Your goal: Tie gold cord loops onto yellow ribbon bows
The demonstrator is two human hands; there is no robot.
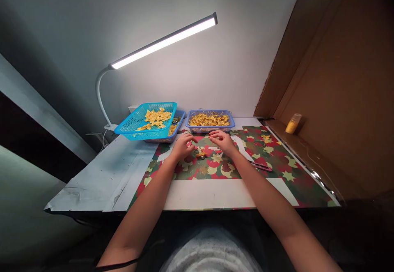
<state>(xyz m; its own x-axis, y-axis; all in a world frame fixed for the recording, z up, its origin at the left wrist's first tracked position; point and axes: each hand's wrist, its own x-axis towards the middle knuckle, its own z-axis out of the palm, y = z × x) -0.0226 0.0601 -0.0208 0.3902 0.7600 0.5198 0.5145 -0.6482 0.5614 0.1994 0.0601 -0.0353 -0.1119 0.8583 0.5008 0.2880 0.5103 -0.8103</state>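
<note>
On the Patterned Sheet (191,175): Fingertip Work with Both Hands

From where I stand, the left hand (183,146) and the right hand (224,142) are near each other but apart, fingers bent and fingertips facing. Whether either one pinches a thin strand, I cannot tell. A yellow piece (201,155) with a shiny part lies on the sheet between them, nearer the left hand.

For good results, I would advise:
1. Steady both forearms and move only the fingers.
2. Use light pressure; the piece looks easily creased.
3. Work squarely beneath the lit lamp (164,42).
4. Keep the right forearm off the pink tool (262,167) beside it.
5. Leave the purple basket (210,129) beyond the fingertips undisturbed.
</note>
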